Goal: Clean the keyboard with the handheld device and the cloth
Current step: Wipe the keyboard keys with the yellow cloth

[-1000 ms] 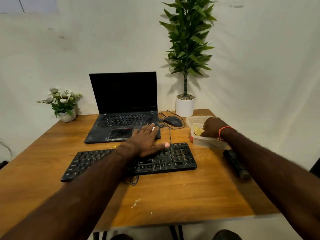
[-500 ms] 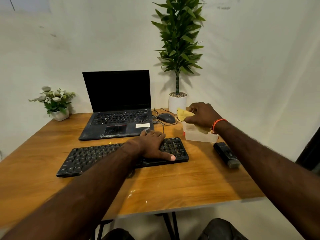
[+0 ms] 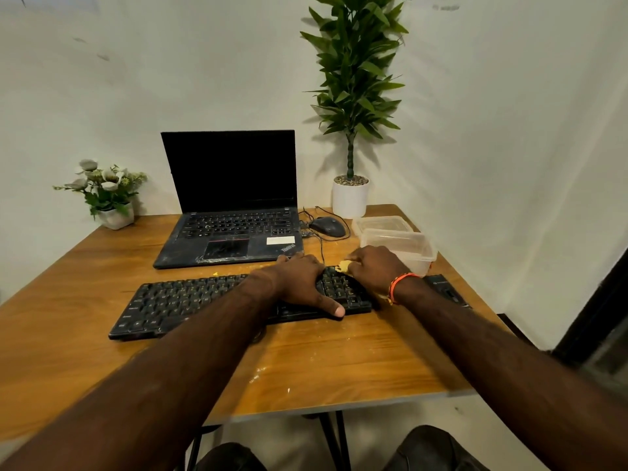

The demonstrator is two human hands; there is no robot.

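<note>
Keyboard, black plastic, full-width (image 3: 238, 300): lies on wooden counter (image 3: 339, 355) before laptop. My left hand (image 3: 299, 283) rests flat across its keys; my right hand (image 3: 373, 266) pinches small yellow cloth (image 3: 343, 265) at number pad. Risk: hard wiping could pop keycaps loose.

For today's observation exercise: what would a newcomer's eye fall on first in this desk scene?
Probably the two forearms reaching in from the bottom: the left hand rests flat on the black keyboard at mid-table, while the right hand holds a yellow cloth at the keyboard's right end. Next, the open dark-screened laptop behind the keyboard and the tall potted plant in the back corner.
</note>
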